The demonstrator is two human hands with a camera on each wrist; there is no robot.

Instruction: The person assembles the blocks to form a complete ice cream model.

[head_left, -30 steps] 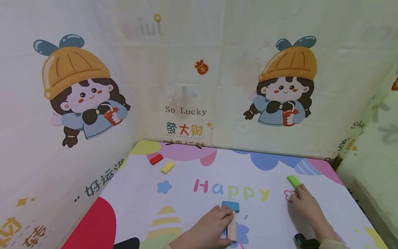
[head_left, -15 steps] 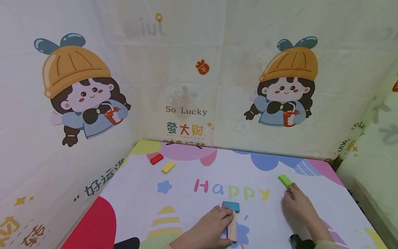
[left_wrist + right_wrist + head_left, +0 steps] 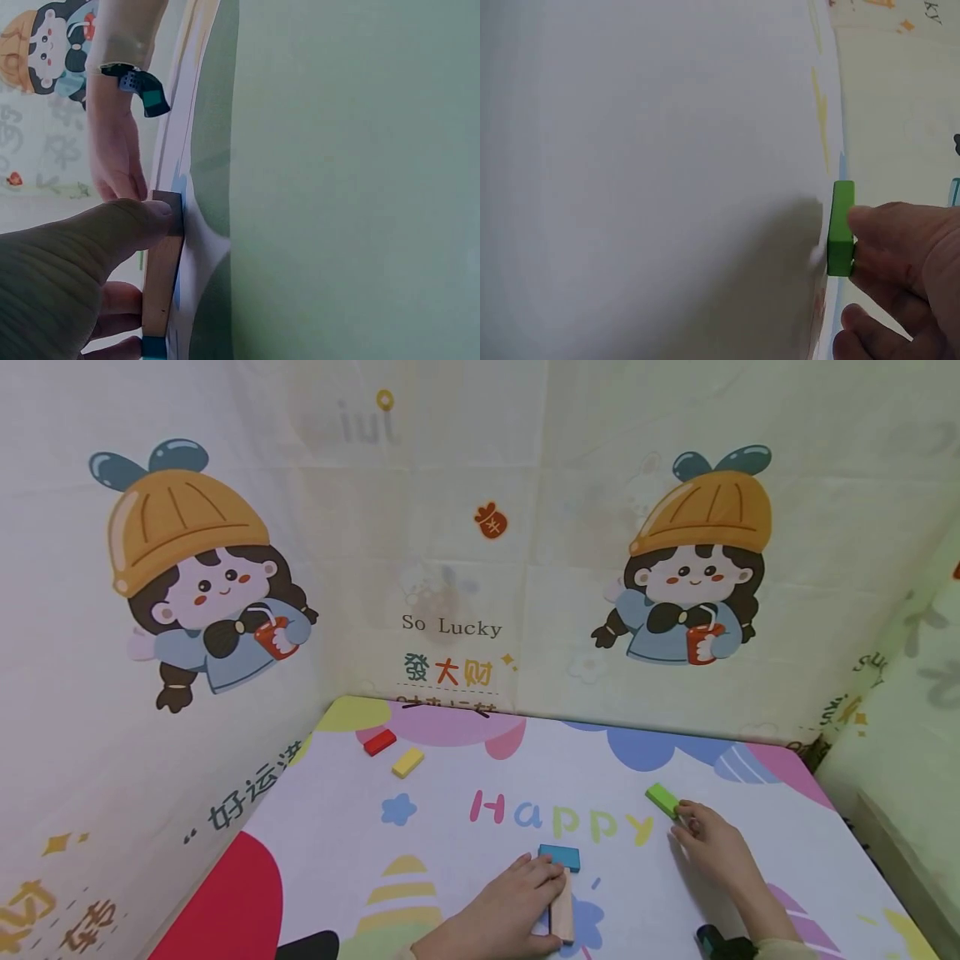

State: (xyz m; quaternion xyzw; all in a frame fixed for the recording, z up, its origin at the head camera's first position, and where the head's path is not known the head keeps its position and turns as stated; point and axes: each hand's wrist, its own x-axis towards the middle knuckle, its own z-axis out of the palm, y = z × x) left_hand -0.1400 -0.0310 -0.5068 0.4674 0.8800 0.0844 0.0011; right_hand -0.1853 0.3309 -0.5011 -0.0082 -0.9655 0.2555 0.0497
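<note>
Currently, the right hand (image 3: 712, 847) pinches one end of the green block (image 3: 663, 800), thumb and fingers clamped on it, towards the right edge of the worktop (image 3: 322, 827), just beyond the last letter of the printed word. Nearer the front edge, the left hand (image 3: 506, 906) grips the wooden block (image 3: 562, 914), thumb at its near end, fingers along it and reaching the blue block (image 3: 561, 856), which lies crosswise at its far end. Close to the far left corner, the red block (image 3: 380, 742) lies near the yellow block (image 3: 408, 762), slightly apart.
</note>
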